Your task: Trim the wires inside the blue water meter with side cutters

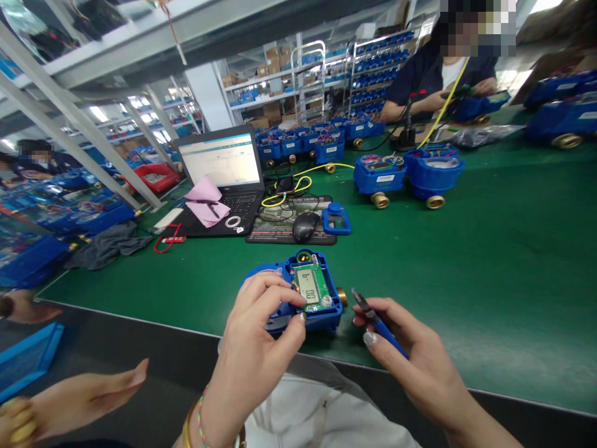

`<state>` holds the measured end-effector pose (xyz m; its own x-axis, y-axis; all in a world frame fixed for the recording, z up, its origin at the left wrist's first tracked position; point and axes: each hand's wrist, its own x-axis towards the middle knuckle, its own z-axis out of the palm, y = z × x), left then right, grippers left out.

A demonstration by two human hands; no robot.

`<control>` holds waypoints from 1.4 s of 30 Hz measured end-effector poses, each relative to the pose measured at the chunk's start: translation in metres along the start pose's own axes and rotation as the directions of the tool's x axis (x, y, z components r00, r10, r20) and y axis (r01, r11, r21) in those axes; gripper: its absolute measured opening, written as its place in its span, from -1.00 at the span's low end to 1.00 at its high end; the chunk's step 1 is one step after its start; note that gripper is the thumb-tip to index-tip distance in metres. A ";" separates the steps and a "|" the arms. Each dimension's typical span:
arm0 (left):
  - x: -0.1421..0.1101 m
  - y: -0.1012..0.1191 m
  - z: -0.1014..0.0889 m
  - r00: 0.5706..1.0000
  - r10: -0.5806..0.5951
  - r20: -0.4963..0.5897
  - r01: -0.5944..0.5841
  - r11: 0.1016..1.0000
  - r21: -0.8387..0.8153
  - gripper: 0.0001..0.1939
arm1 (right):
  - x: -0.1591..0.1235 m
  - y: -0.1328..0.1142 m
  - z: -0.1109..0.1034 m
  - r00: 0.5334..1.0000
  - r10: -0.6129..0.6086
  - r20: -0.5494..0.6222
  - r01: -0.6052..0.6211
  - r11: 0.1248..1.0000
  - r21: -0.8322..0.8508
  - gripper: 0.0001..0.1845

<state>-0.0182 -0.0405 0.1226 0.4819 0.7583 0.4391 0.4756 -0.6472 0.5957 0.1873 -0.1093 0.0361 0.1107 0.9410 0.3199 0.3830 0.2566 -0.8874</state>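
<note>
The opened blue meter (323, 289) lies on the green bench (466, 261) right in front of us, its long axis sideways, roughly along the near edge, with a brass fitting (342, 297) at its right end. Our left hand (261, 323) is nearer, its fingers against the casing and thumb beside the display (307, 285); we cannot tell whether that grip pinches anything. Our right grip (413, 348) is clenched around blue-handled pliers (375, 318), whose tips point at the meter from just beside the fitting, apart from it. Farther back we see a mouse (306, 227), a laptop (224, 158) and other blue meters (380, 178), with a co-worker (426, 87) across from us.
</note>
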 end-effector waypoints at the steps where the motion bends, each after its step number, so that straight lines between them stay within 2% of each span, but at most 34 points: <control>1: 0.000 0.000 0.000 1.000 0.001 0.003 -0.001 1.000 0.006 -0.83 | 0.002 -0.002 0.000 0.999 -0.045 -0.003 0.045 0.998 -0.033 -0.78; 6: -0.004 -0.004 -0.002 1.000 -0.030 0.004 0.030 1.000 -0.003 -0.72 | 0.010 -0.012 -0.001 0.978 -0.190 -0.087 0.172 0.968 -0.182 -0.75; 12: -0.003 -0.010 -0.013 1.000 -0.022 0.018 0.022 0.999 0.025 -0.67 | 0.015 -0.014 -0.005 0.983 -0.154 -0.103 0.134 0.974 -0.185 -0.70; 14: 0.000 -0.012 -0.018 0.999 0.001 0.051 -0.005 0.997 0.074 -0.60 | 0.017 -0.016 -0.004 0.983 -0.153 -0.097 0.135 0.976 -0.173 -0.68; 18: 0.010 -0.017 -0.020 0.984 -0.010 0.178 -0.022 0.984 0.177 -0.33 | 0.022 -0.022 0.000 0.984 -0.162 -0.080 0.151 0.980 -0.127 -0.66; 20: 0.014 -0.020 -0.018 0.974 -0.015 0.224 -0.032 0.979 0.203 -0.28 | 0.024 -0.024 0.003 0.986 -0.156 -0.055 0.150 0.984 -0.099 -0.68; 28: 0.012 -0.021 -0.016 0.976 0.044 0.214 -0.089 0.974 0.208 -0.46 | 0.027 -0.028 0.000 0.989 -0.144 0.016 0.144 0.987 -0.076 -0.69; 36: 0.011 -0.018 -0.004 0.991 0.101 0.088 -0.122 0.953 0.277 -0.52 | 0.027 -0.030 -0.001 0.986 -0.161 0.038 0.164 0.980 -0.111 -0.70; 42: 0.012 -0.018 -0.007 0.978 0.151 0.140 -0.190 0.927 0.325 -0.53 | 0.027 -0.028 0.004 0.987 -0.158 0.009 0.158 0.985 -0.064 -0.71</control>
<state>-0.0256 -0.0192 0.1218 0.6466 0.6330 0.4256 0.5882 -0.7690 0.2501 0.1763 -0.0906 0.0682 0.0406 0.8907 0.4528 0.4531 0.3875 -0.8028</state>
